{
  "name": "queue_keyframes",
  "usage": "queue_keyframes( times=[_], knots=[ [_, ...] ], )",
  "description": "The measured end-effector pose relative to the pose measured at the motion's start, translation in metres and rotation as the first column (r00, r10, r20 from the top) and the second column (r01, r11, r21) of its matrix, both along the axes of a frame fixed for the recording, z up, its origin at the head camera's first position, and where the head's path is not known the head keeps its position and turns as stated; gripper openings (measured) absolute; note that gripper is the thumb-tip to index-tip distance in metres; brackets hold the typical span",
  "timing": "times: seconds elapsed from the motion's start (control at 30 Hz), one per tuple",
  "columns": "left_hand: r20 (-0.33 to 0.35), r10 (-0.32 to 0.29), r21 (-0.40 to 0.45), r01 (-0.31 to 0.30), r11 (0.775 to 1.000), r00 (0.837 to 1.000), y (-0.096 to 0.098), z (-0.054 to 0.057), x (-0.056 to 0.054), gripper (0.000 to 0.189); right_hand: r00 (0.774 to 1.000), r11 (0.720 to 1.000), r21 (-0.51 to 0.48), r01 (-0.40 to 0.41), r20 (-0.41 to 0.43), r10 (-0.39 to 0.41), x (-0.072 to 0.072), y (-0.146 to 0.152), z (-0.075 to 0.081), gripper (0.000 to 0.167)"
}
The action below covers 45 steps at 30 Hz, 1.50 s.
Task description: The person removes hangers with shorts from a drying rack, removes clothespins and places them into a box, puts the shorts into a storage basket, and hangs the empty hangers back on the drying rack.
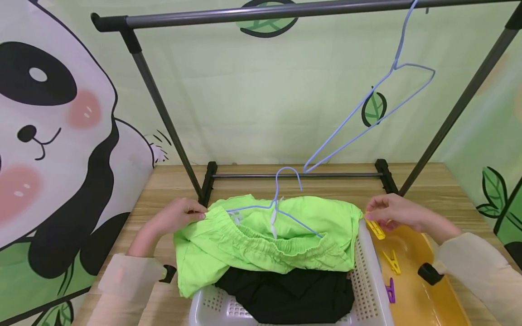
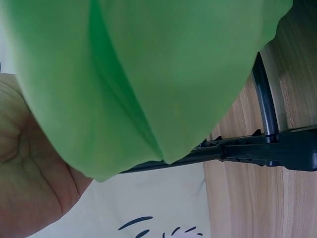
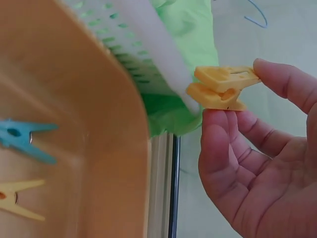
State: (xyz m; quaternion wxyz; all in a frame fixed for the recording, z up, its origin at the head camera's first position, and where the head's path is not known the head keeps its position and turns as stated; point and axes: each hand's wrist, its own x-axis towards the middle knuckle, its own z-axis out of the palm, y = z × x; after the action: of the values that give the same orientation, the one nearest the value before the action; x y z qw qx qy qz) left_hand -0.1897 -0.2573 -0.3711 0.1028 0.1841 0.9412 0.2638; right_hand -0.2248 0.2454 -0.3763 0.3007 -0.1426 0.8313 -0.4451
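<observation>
Bright green shorts with an elastic waistband and a white drawstring lie over black cloth on a white basket. A lilac wire hanger stands in their waist opening, its lower part hidden by the fabric. At the left end of the waistband my left hand pinches the green fabric; the fabric hides its fingertips in the left wrist view. My right hand pinches a yellow clothespin between thumb and fingers, beside the right edge of the shorts.
Right of the basket, an orange tub holds a yellow clothespin, a purple one and a blue one. Behind stands a dark metal rack, with another lilac hanger on its bar. A panda-print backdrop covers the left.
</observation>
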Motion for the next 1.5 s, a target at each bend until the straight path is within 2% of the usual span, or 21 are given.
queue_keyframes(
  times=[0.27,0.53,1.1,1.5],
  knots=[
    [0.008,0.002,0.002,-0.002,1.0,1.0,-0.001,0.0,0.0,0.019,1.0,0.996,0.087,0.015,0.021,-0.017,0.002,0.008,-0.002,0.031],
    [0.01,0.004,0.006,-0.004,1.0,1.0,0.0,0.001,0.0,0.019,0.999,0.986,0.168,0.02,0.045,-0.028,0.005,0.015,-0.015,0.029],
    [0.003,0.01,-0.001,-0.01,1.0,1.0,0.001,0.003,0.001,0.019,0.991,0.968,0.238,-0.079,0.127,0.05,0.02,0.023,-0.056,0.016],
    [-0.001,0.007,0.006,-0.007,1.0,1.0,0.001,0.001,0.001,0.018,0.983,0.953,0.277,-0.12,0.169,0.074,0.028,0.027,-0.063,0.019]
  ],
)
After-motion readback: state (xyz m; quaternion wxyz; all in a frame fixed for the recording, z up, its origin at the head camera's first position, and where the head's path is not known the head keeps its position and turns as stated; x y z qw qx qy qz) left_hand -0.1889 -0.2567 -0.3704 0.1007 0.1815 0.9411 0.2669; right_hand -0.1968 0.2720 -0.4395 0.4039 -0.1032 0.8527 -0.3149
